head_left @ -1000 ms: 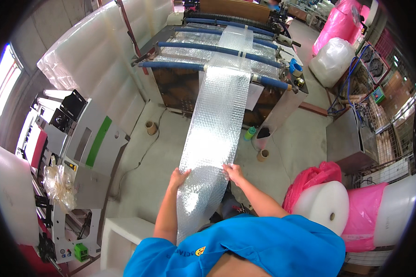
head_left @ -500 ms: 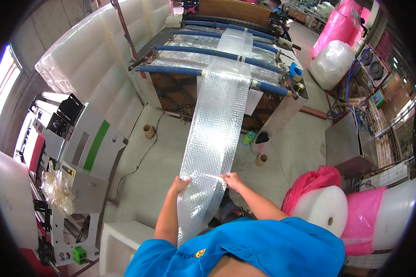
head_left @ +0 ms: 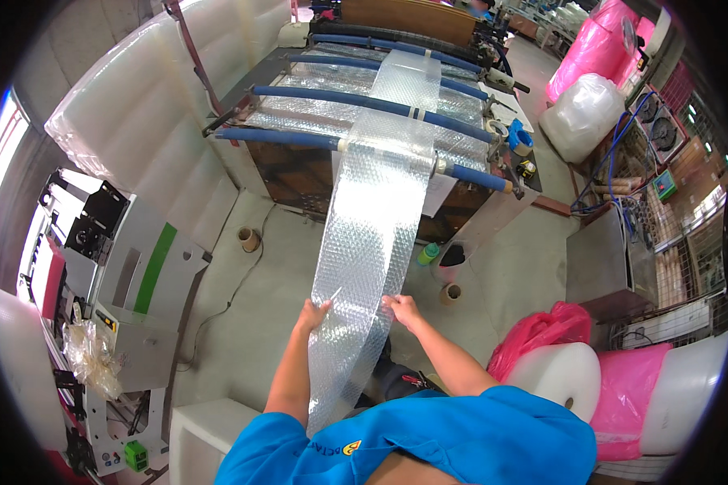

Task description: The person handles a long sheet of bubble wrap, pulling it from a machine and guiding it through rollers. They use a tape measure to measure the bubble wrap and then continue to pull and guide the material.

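Note:
A long strip of clear bubble wrap (head_left: 367,234) runs from the rollers of a machine down toward my body. My left hand (head_left: 315,314) pinches its left edge, thumb on top. Across from it, my right hand (head_left: 402,309) grips the right edge between thumb and fingers. Between the hands the strip lies fairly smooth, with a small crease beside my left thumb. Below them it hangs, folded and narrowing, down to my shirt. The upper part passes over a blue roller (head_left: 287,138) at the machine's front.
Left stands a white machine with a green stripe (head_left: 155,268). A cardboard tube (head_left: 248,239), another tube (head_left: 450,293) and a green bottle (head_left: 428,254) stand on the floor. White foam rolls (head_left: 548,373) and pink plastic sheeting (head_left: 539,335) lie at my right. A cable crosses the floor left.
The view has shifted slightly. Both hands keep their hold on the strip's edges, and the crease that ran across between them has mostly flattened.

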Tool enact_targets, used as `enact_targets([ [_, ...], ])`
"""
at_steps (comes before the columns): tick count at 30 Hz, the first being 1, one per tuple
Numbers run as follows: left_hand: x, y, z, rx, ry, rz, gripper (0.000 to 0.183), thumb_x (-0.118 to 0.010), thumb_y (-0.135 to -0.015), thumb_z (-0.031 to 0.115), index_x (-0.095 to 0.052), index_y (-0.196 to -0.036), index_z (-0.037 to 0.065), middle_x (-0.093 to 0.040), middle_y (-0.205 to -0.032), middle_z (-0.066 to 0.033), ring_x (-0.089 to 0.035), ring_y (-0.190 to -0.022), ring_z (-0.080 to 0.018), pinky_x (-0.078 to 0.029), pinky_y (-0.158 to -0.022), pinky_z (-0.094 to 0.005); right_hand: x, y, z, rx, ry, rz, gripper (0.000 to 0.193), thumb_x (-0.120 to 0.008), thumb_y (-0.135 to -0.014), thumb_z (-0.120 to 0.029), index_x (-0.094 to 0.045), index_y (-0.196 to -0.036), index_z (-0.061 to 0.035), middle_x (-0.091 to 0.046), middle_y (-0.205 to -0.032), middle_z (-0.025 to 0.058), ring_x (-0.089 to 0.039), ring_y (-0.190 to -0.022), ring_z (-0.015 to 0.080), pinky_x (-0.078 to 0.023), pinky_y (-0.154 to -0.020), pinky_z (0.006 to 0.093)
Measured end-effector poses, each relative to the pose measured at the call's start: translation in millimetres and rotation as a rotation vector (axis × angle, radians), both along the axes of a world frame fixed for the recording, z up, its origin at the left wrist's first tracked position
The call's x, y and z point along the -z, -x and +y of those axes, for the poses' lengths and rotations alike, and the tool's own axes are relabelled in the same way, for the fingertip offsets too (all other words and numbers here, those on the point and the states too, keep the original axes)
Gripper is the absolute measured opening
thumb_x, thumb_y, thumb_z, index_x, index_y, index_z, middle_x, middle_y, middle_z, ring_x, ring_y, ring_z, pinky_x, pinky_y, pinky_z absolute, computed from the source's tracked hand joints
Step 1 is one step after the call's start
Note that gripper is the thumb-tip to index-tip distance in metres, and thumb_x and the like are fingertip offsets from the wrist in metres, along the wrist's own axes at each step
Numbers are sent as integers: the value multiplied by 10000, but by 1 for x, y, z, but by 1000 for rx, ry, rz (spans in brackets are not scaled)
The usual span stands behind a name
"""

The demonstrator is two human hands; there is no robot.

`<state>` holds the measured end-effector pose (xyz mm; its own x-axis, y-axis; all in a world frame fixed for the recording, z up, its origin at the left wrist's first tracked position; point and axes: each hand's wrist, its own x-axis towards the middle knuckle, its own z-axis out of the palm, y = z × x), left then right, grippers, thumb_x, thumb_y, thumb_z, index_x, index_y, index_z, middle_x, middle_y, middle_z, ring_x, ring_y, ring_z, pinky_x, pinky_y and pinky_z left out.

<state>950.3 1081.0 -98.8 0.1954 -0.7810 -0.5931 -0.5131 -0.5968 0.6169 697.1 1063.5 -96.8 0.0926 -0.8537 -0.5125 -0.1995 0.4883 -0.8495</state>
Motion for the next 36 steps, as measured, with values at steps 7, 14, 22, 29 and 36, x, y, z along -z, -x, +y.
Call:
enact_targets([
  [7, -9, 4, -74, -41, 136, -23, 714, -567, -708, 472, -347, -1095, -86, -436, -1108, -280, -419, -1075, -338, -345, -882, -370, -10, 9, -75, -28, 193, 36, 268, -544, -792, -273, -575, -802, -7, -582, -700, 28, -519, -609, 70, -399, -495, 212],
  [14, -40, -9, -72, -108, 461, 183, 485, -703, -622, 345, -528, -847, -48, -594, -751, -113, -552, -660, -153, -437, -614, -267, -53, -6, -90, 175, 339, -166, 260, -550, -792, -274, -543, -831, -18, -531, -693, -7, -487, -624, 67, -414, -544, 218],
  [22, -7, -19, -26, 42, 95, 123, 754, -693, -549, 505, -507, -1008, -63, -586, -865, -164, -568, -827, -234, -439, -748, -327, 10, -17, 26, -15, 11, -137, 229, -561, -785, -237, -527, -881, -32, -563, -795, 34, -546, -693, 122, -479, -585, 269],
  [29, 1, -42, 94, 84, -242, 30, 714, -697, -545, 500, -541, -972, -51, -597, -789, -168, -583, -775, -239, -453, -710, -331, 7, -21, 77, -27, 62, -123, 209, -530, -804, -238, -535, -784, -30, -502, -627, 4, -480, -556, 79, -411, -470, 221],
  [36, -43, -33, 169, -343, 501, 93, 400, -712, -614, 315, -520, -755, -7, -597, -725, -120, -571, -647, -170, -453, -600, -312, -31, -31, 113, -127, 104, -166, 229, -532, -798, -255, -548, -812, -27, -535, -676, 3, -450, -561, 68, -369, -489, 223],
])
